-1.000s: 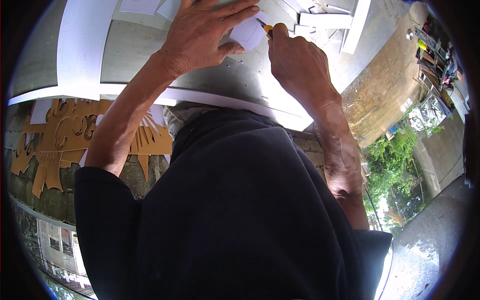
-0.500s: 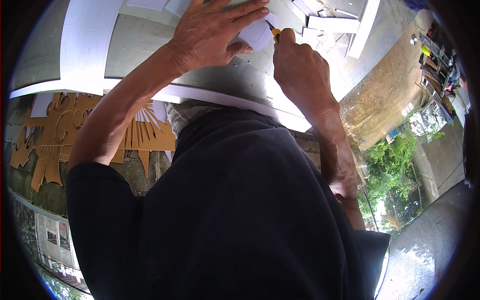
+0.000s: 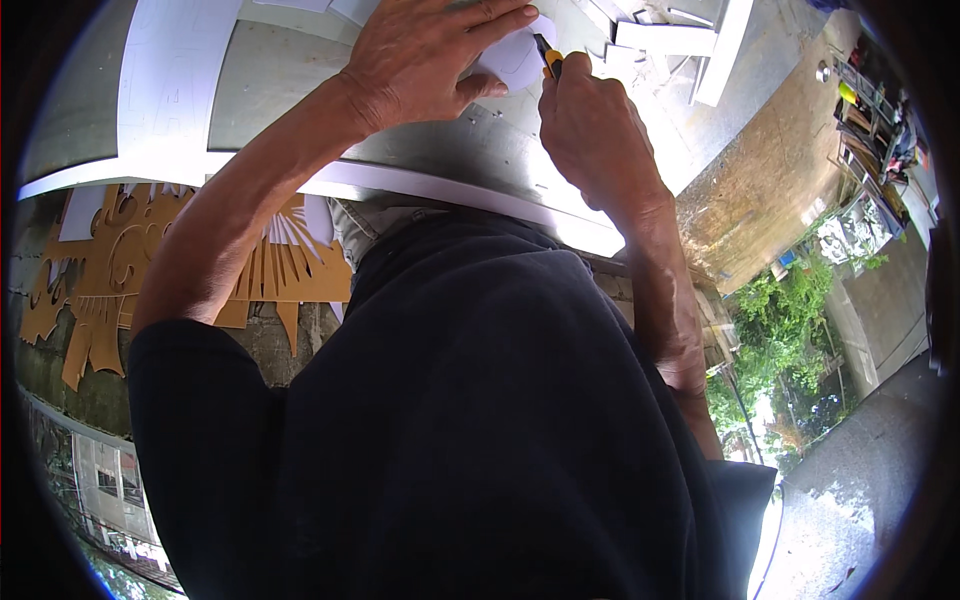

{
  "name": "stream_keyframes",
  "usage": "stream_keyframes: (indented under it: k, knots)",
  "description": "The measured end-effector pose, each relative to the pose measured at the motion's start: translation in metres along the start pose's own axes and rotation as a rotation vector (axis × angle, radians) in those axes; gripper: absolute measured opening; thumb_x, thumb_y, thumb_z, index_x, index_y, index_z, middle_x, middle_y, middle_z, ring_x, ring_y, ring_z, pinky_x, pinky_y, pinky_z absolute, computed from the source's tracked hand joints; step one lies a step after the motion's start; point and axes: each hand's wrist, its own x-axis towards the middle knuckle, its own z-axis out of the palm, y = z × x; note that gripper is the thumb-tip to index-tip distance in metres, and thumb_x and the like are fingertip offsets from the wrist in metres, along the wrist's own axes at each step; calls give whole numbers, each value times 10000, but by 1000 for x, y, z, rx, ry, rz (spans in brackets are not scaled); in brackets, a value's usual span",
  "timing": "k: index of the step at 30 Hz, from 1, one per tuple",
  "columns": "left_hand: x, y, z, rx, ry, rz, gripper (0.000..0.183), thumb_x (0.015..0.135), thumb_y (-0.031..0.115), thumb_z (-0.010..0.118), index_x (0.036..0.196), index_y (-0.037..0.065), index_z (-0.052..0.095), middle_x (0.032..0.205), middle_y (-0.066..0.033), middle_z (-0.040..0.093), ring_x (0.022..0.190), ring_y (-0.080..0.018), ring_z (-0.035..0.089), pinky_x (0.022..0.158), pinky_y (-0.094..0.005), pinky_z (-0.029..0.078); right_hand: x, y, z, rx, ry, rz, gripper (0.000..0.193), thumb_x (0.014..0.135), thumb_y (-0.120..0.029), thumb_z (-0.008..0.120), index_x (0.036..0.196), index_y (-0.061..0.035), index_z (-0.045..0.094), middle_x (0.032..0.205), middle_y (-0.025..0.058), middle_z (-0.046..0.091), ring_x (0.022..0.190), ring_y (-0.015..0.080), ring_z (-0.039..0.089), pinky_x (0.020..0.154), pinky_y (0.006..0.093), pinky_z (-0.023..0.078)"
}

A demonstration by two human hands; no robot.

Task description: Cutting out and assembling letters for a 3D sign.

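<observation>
My left hand [image 3: 420, 65] lies with its fingers apart on a white rounded sheet piece [image 3: 515, 66], thumb and fingertips at its edge. Thin drawn lines show on that piece. A yellow and black utility knife [image 3: 551, 60] sits in my right hand [image 3: 598, 130], whose fingers are wrapped round its handle. The knife's tip points up and left, at the right side of the white piece; whether the blade touches it I cannot tell. Both hands are above a grey worktable [image 3: 290, 85].
A long white strip with drawn outlines [image 3: 165, 80] lies on the left of the table. White offcuts [image 3: 665, 40] are heaped at the upper right. Brown cut-out ornamental panels [image 3: 110, 260] rest below the table edge at left. A brown board [image 3: 765, 170] stretches to the right.
My right hand and the knife have shifted slightly down and left along the white piece. My left hand stays nearly in the same place on it.
</observation>
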Motion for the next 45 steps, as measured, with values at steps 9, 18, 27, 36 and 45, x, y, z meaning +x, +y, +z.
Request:
stream_keyframes:
  k: [9, 18, 27, 36, 45]
  knots:
    - [1, -3, 2, -32, 16, 15, 741, 793, 412, 807, 1412, 67, 592, 1590, -88, 450, 1542, -328, 230, 1023, -516, 313, 11, -36, -32, 392, -66, 429, 216, 908, -89, 610, 961, 105, 532, 813, 319, 682, 807, 479, 723, 707, 515, 597]
    - [-5, 19, 9, 54, 54, -78, 764, 800, 439, 789, 1417, 45, 571, 1553, -119, 480, 1526, -335, 272, 1115, -553, 297, 7, 0, -21, 284, -12, 253, 304, 1037, -251, 508, 992, 48, 542, 683, 236, 663, 614, 422, 672, 628, 504, 533]
    - [-10, 35, 27, -20, 144, -168, 704, 855, 407, 750, 1416, 28, 556, 1554, -143, 470, 1506, -352, 327, 1214, -584, 225, 8, 9, -54, 83, -110, 142, 240, 1026, -227, 528, 1035, 2, 595, 748, 229, 707, 723, 400, 728, 700, 502, 575]
    - [-9, 31, 23, -9, 86, -143, 672, 897, 400, 710, 1443, 46, 540, 1592, -136, 420, 1530, -351, 278, 1228, -634, 162, 1, -11, -32, 224, -43, 312, 124, 963, -116, 557, 992, -6, 508, 719, 269, 686, 755, 460, 721, 719, 541, 570]
    - [-8, 32, 22, -5, 39, -161, 665, 885, 397, 729, 1445, 85, 554, 1599, -100, 415, 1537, -385, 234, 1205, -699, 135, -2, -12, -31, 240, -72, 317, 116, 961, -110, 551, 979, -13, 489, 707, 267, 681, 743, 460, 716, 713, 545, 563]
